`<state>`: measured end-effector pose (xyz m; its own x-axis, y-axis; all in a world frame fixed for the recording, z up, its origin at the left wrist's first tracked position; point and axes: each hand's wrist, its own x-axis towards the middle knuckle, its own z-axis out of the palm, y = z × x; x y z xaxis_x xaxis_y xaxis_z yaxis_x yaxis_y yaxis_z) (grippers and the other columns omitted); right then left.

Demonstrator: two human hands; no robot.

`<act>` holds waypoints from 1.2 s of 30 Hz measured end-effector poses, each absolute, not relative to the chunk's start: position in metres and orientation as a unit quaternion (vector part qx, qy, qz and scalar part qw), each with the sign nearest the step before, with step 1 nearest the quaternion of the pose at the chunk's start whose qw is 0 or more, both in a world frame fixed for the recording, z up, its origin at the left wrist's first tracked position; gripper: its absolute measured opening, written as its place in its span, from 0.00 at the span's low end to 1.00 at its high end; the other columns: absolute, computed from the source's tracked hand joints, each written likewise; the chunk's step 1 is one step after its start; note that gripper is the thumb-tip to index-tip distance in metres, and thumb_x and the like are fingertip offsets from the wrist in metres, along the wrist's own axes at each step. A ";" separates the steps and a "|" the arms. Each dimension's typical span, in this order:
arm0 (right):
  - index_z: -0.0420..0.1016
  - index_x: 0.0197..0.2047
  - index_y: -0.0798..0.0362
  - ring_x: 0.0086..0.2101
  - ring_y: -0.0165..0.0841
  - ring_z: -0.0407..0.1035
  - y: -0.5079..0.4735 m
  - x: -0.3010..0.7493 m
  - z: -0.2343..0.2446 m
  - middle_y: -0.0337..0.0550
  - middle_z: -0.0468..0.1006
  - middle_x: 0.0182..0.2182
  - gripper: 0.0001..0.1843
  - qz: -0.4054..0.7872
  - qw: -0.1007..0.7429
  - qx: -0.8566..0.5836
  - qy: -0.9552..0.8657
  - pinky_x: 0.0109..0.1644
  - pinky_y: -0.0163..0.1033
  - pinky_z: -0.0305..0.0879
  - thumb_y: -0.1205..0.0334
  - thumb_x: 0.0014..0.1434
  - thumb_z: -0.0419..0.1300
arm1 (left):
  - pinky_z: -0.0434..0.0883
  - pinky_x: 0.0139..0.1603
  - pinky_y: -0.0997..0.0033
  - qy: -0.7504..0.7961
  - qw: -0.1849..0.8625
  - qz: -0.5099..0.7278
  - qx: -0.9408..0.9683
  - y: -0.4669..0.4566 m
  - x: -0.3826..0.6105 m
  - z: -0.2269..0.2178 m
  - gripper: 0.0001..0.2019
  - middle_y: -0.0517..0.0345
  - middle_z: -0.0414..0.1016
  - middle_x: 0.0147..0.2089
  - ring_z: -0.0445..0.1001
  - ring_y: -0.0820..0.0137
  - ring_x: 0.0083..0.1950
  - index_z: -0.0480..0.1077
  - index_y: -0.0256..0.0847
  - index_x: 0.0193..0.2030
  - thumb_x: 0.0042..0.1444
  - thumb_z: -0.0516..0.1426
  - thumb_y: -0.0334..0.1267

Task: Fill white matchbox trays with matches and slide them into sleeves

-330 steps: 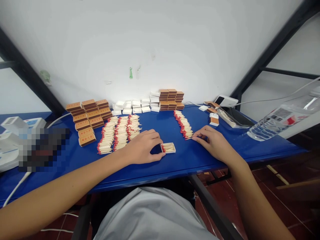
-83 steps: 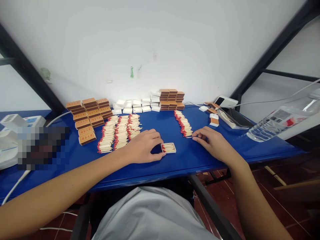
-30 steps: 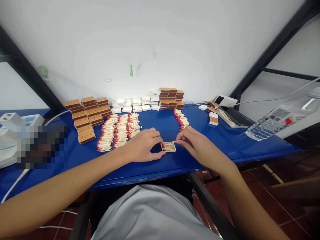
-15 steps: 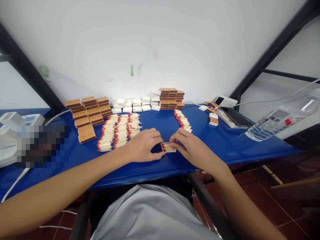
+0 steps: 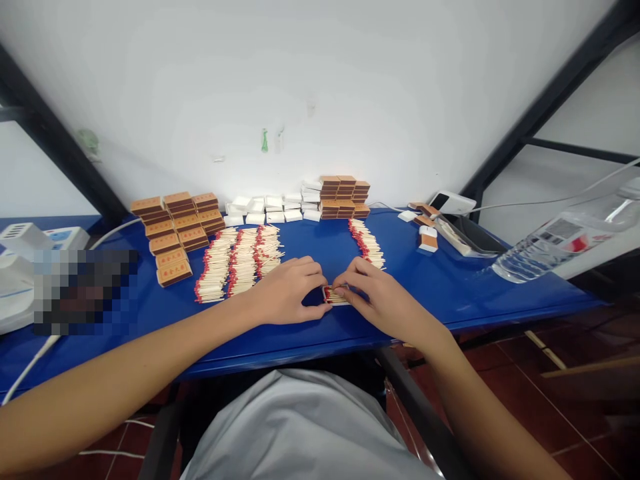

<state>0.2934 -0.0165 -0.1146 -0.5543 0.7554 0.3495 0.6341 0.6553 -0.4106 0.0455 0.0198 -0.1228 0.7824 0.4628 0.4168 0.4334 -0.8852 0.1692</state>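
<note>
A small white matchbox tray (image 5: 343, 304) lies on the blue table in front of me, with red-headed matches (image 5: 336, 297) inside it. My left hand (image 5: 295, 291) grips the tray's left end between thumb and fingers. From the right, my right hand (image 5: 373, 291) reaches over the tray, its thumb and fingertips pinched together at the matches and hiding part of them. Just behind this hand is a row of loose matches (image 5: 367, 244). Left of my left hand lie more matches (image 5: 243, 261) in several rows, heads pointing left.
Stacks of orange-brown matchboxes (image 5: 175, 233) stand at the left. White trays (image 5: 273, 208) and more matchboxes (image 5: 344, 197) line the wall. At the right are a lighter-coloured small box (image 5: 427, 239), a black tray (image 5: 473, 237) and a water bottle (image 5: 555, 240). A power strip (image 5: 30, 247) sits far left.
My right hand has shifted slightly left, its fingertips moving further over the matches in the tray. The left hand keeps its place at the tray's left end.
</note>
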 end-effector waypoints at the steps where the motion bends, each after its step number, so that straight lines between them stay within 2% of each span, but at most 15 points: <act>1: 0.81 0.48 0.47 0.40 0.37 0.72 -0.017 0.293 -0.115 0.45 0.73 0.42 0.12 0.120 0.254 -0.395 -0.875 0.45 0.43 0.71 0.61 0.77 0.55 | 0.73 0.53 0.60 0.237 0.032 0.229 0.943 0.020 0.045 -0.123 0.13 0.50 0.80 0.45 0.76 0.61 0.48 0.79 0.37 0.46 0.70 0.61 0.46; 9: 0.84 0.54 0.47 0.39 0.37 0.71 -0.020 0.295 -0.114 0.46 0.71 0.41 0.14 0.111 0.238 -0.381 -0.886 0.45 0.44 0.71 0.64 0.76 0.56 | 0.73 0.53 0.60 0.240 0.036 0.227 0.943 0.020 0.045 -0.123 0.13 0.49 0.80 0.45 0.76 0.60 0.49 0.79 0.37 0.47 0.69 0.62 0.47; 15: 0.83 0.52 0.48 0.39 0.36 0.72 -0.025 0.292 -0.111 0.45 0.73 0.42 0.13 0.108 0.257 -0.377 -0.883 0.44 0.42 0.71 0.67 0.75 0.57 | 0.73 0.53 0.60 0.242 0.039 0.221 0.944 0.020 0.045 -0.122 0.13 0.50 0.79 0.44 0.76 0.60 0.48 0.79 0.38 0.47 0.70 0.62 0.47; 21: 0.81 0.48 0.49 0.40 0.35 0.74 -0.026 0.287 -0.111 0.45 0.74 0.44 0.08 0.142 0.258 -0.372 -0.880 0.45 0.42 0.72 0.64 0.74 0.59 | 0.73 0.52 0.61 0.237 0.040 0.224 0.944 0.020 0.045 -0.122 0.12 0.51 0.79 0.44 0.75 0.61 0.48 0.78 0.38 0.44 0.70 0.61 0.46; 26: 0.81 0.54 0.47 0.40 0.35 0.71 -0.025 0.283 -0.112 0.45 0.71 0.44 0.17 0.145 0.238 -0.332 -0.901 0.44 0.41 0.70 0.72 0.74 0.54 | 0.72 0.49 0.62 0.239 0.037 0.218 0.945 0.021 0.046 -0.122 0.11 0.52 0.77 0.42 0.74 0.62 0.46 0.75 0.39 0.37 0.68 0.62 0.45; 30: 0.84 0.53 0.47 0.40 0.35 0.70 -0.024 0.287 -0.115 0.45 0.70 0.43 0.19 0.131 0.248 -0.330 -0.901 0.43 0.41 0.69 0.75 0.71 0.56 | 0.72 0.51 0.61 0.239 0.042 0.222 0.944 0.020 0.046 -0.123 0.11 0.51 0.78 0.43 0.75 0.62 0.47 0.77 0.39 0.42 0.68 0.62 0.45; 36: 0.84 0.56 0.45 0.39 0.34 0.71 -0.024 0.294 -0.115 0.45 0.71 0.43 0.21 0.129 0.272 -0.333 -0.894 0.43 0.41 0.70 0.74 0.70 0.56 | 0.73 0.51 0.59 0.241 0.046 0.222 0.944 0.020 0.045 -0.123 0.13 0.50 0.79 0.43 0.75 0.60 0.47 0.79 0.38 0.46 0.69 0.61 0.47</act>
<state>0.2941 -0.0243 -0.1150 -0.6303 0.6651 0.4004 0.5246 0.7451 -0.4119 0.0452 0.0204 -0.1229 0.7852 0.4755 0.3968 0.4346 -0.8795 0.1941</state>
